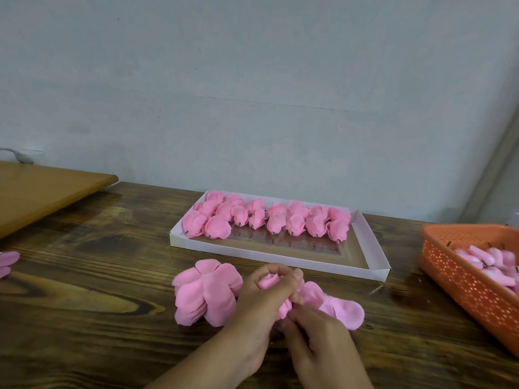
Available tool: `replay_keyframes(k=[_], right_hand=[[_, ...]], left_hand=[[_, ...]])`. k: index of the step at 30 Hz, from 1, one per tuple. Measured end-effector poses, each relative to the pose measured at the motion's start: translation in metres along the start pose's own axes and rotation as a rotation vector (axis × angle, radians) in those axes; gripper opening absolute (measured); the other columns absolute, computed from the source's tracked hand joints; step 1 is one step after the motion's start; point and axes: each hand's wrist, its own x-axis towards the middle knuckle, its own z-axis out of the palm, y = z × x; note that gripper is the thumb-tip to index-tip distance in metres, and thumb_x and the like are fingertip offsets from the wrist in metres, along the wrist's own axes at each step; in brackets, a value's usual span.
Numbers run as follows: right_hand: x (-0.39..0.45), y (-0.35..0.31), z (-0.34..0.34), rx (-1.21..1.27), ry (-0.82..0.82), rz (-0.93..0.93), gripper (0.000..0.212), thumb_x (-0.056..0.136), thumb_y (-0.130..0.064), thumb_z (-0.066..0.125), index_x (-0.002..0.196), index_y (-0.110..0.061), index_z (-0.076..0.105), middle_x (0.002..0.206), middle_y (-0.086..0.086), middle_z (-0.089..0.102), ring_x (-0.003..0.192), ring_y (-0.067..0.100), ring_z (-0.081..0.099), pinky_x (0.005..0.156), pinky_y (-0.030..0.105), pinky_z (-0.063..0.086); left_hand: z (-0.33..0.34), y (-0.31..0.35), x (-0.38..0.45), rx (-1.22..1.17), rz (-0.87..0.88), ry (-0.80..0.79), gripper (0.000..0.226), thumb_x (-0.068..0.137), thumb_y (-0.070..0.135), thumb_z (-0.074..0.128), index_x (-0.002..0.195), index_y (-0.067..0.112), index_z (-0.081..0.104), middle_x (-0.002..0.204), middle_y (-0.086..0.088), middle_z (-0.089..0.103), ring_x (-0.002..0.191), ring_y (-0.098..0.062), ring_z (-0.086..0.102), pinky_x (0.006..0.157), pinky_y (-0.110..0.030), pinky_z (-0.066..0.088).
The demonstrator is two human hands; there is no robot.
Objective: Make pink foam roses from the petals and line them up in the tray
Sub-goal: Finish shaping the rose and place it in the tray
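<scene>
Foam rose bud (269,281) sits enclosed in the curled left hand (265,297); the right hand (314,329) pinches its base from below. Wrap each petal (341,311) snugly, keeping the base tight. Petals are thin, pink, rounded. Beyond the hands, the tray (373,258) holds two rows of roses (266,219).

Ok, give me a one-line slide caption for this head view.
Both hands, left hand and right hand, wrap a pink foam rose beside the half-filled tray.
</scene>
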Motion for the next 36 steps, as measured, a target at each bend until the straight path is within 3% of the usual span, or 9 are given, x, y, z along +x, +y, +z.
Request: replay_keyframes(k=[5, 8, 10, 13, 17, 20, 24, 30, 36], right_hand=[[0.005, -0.007, -0.008, 0.586, -0.236, 0.325, 0.031, 0.088, -0.017, 0.068, 0.056, -0.021, 0.068, 0.058, -0.002, 0.058, 0.056, 0.008, 0.055, 0.055, 0.016, 0.042], [0.01, -0.01, -0.005, 1.143, -0.337, 0.565, 0.007, 0.06, -0.011, 0.07, 0.057, -0.006, 0.067, 0.055, 0.013, 0.051, 0.044, 0.019, 0.046, 0.046, 0.02, 0.033], [0.013, -0.013, -0.004, 1.404, -0.362, 0.623, 0.02, 0.049, -0.004, 0.072, 0.065, 0.004, 0.062, 0.053, 0.015, 0.052, 0.039, 0.019, 0.048, 0.043, 0.017, 0.037], [0.009, -0.016, -0.005, 1.053, -0.375, 0.526, 0.011, 0.068, -0.01, 0.078, 0.064, -0.004, 0.07, 0.051, 0.012, 0.055, 0.042, 0.017, 0.053, 0.044, 0.02, 0.041], [-0.003, -0.01, -0.003, 0.091, -0.074, 0.135, 0.016, 0.092, -0.032, 0.061, 0.085, -0.028, 0.075, 0.087, -0.027, 0.06, 0.094, -0.013, 0.052, 0.081, 0.009, 0.041], [-0.004, -0.011, 0.003, -0.104, -0.068, -0.045, 0.023, 0.095, -0.028, 0.052, 0.1, -0.026, 0.074, 0.096, -0.026, 0.057, 0.098, -0.008, 0.046, 0.081, 0.006, 0.029], [-0.001, -0.007, -0.003, 0.248, -0.167, 0.142, 0.018, 0.095, -0.021, 0.063, 0.086, -0.011, 0.075, 0.074, 0.002, 0.067, 0.079, 0.004, 0.062, 0.076, 0.021, 0.05], [0.015, -0.015, -0.003, 1.092, -0.449, 0.509, 0.023, 0.071, -0.014, 0.059, 0.053, -0.004, 0.07, 0.045, 0.01, 0.051, 0.035, 0.014, 0.047, 0.04, 0.018, 0.036], [0.007, -0.011, -0.004, 0.932, -0.399, 0.522, 0.023, 0.07, -0.029, 0.072, 0.074, -0.006, 0.073, 0.065, 0.011, 0.062, 0.057, 0.017, 0.059, 0.05, 0.026, 0.044]], left_hand=[[0.0, 0.006, 0.002, -0.215, -0.021, -0.058, 0.015, 0.062, 0.023, 0.082, 0.07, 0.017, 0.071, 0.055, -0.007, 0.051, 0.051, -0.02, 0.053, 0.05, -0.026, 0.045], [0.0, 0.008, 0.003, -0.304, -0.057, -0.048, 0.009, 0.064, 0.02, 0.08, 0.065, 0.019, 0.071, 0.048, 0.0, 0.039, 0.041, -0.015, 0.048, 0.044, -0.023, 0.044], [0.0, 0.008, 0.003, -0.332, -0.077, -0.039, 0.01, 0.063, 0.022, 0.08, 0.06, 0.021, 0.07, 0.046, 0.003, 0.036, 0.037, -0.011, 0.045, 0.04, -0.021, 0.043], [0.0, 0.007, 0.004, -0.317, -0.064, 0.001, 0.013, 0.064, 0.024, 0.079, 0.061, 0.019, 0.068, 0.045, 0.002, 0.034, 0.035, -0.011, 0.042, 0.039, -0.021, 0.041], [-0.002, -0.002, 0.009, -0.173, 0.014, 0.129, 0.015, 0.081, 0.019, 0.077, 0.082, 0.011, 0.065, 0.047, -0.001, 0.039, 0.038, -0.016, 0.045, 0.045, -0.025, 0.042], [-0.001, -0.003, 0.01, -0.154, 0.037, 0.145, 0.012, 0.083, 0.015, 0.077, 0.082, 0.01, 0.066, 0.046, -0.002, 0.04, 0.038, -0.018, 0.046, 0.044, -0.025, 0.042], [-0.001, 0.006, 0.007, -0.25, 0.014, 0.067, 0.008, 0.062, 0.024, 0.079, 0.062, 0.021, 0.072, 0.046, 0.0, 0.036, 0.037, -0.016, 0.044, 0.043, -0.022, 0.043], [-0.003, 0.011, 0.005, -0.333, -0.044, 0.007, 0.01, 0.065, 0.019, 0.078, 0.058, 0.02, 0.07, 0.042, 0.003, 0.033, 0.034, -0.01, 0.037, 0.037, -0.023, 0.04], [-0.003, 0.009, 0.008, -0.287, -0.034, 0.1, 0.023, 0.066, 0.022, 0.078, 0.078, 0.013, 0.061, 0.043, 0.001, 0.033, 0.033, -0.011, 0.036, 0.037, -0.022, 0.039]])
